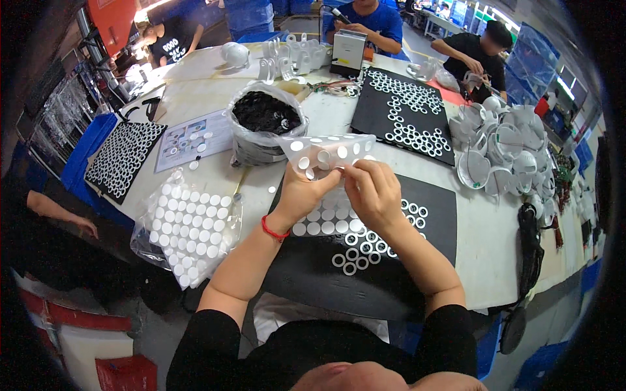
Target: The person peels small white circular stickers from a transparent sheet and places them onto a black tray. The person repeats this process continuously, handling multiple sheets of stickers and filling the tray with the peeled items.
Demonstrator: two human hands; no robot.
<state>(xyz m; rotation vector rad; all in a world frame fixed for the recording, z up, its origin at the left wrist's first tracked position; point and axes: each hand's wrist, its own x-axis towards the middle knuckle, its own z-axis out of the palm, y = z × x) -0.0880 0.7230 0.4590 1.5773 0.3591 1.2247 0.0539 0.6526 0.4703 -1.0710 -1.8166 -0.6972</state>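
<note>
My left hand, with a red cord bracelet at its wrist, grips a translucent sheet of round white stickers, lifted and curled above the table. Thumb and forefinger of my right hand pinch together at the sheet's near edge, against the left thumb; what lies between these fingertips is too small to tell. Below both hands is a black board. White rings lie on its right part, and rows of white discs show on its left part, partly hidden by my hands.
More sticker sheets rest on a plastic bag at left. Beyond stands a bag of black parts. Ring-covered black boards lie far left and far right. White housings are heaped at right. Other people work around the table.
</note>
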